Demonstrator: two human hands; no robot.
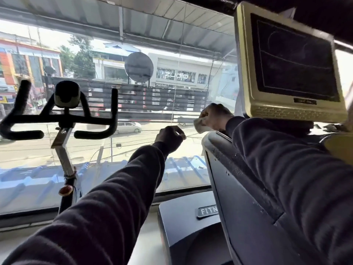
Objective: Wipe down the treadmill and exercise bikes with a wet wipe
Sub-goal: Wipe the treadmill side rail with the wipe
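Right hand (pixel 214 116), centre-right of frame, grips the wipe (pixel 200 127); drag it firmly along the console (pixel 242 169) edge; left hand (pixel 170 137) is curled, seemingly empty.

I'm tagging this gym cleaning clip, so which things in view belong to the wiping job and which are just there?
Part of the job:
- crumpled white wet wipe, gripped by the right hand
- dark grey treadmill console with cream-framed screen
- black-handled exercise bike
- left hand, fingers curled, nothing visibly held

Just there:
- large glass window
- street buildings and white car outside
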